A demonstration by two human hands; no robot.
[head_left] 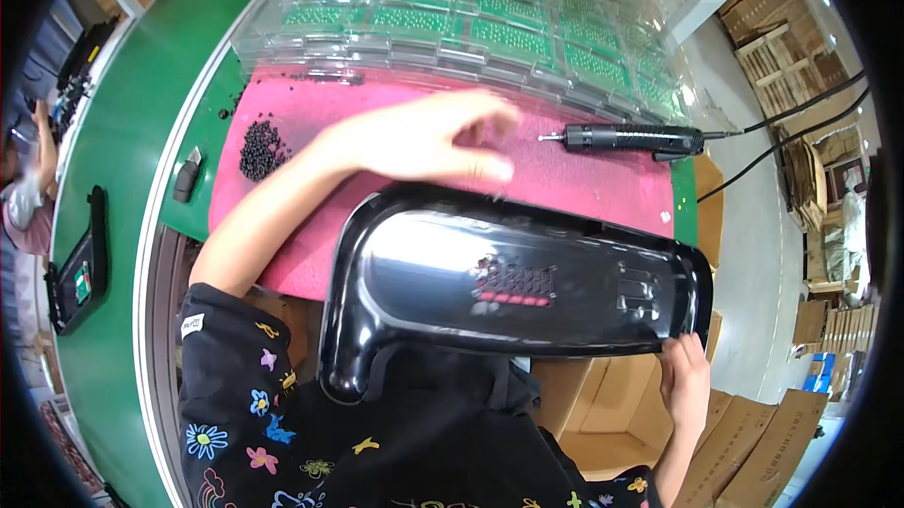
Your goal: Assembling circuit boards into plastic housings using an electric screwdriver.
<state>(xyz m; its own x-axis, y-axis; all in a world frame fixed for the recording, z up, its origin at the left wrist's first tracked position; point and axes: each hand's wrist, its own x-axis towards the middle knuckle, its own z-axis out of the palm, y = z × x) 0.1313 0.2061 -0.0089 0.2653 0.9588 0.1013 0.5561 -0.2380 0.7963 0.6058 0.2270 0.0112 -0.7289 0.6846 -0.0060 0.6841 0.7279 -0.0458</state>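
A long glossy black plastic housing (443, 263), with a handle-like leg at its left end and slotted openings, is tilted across my lap at the near edge of the pink mat (377, 94). Pinched on its near right corner is my right hand (686, 381). My left hand (438, 143) hovers over the mat just beyond the housing's far edge, thumb and fingers curved apart with nothing visible between them. To its right lies a black electric screwdriver (631, 139), bit toward the hand. A pile of small black screws (264, 150) sits beside my left forearm.
Clear plastic trays of green circuit boards (508, 32) stand along the mat's far side. A utility knife (188, 176) lies at left on the green bench. Farther left, another black housing (83, 273) rests near a person (33, 188). Cardboard boxes (603, 404) stand at lower right.
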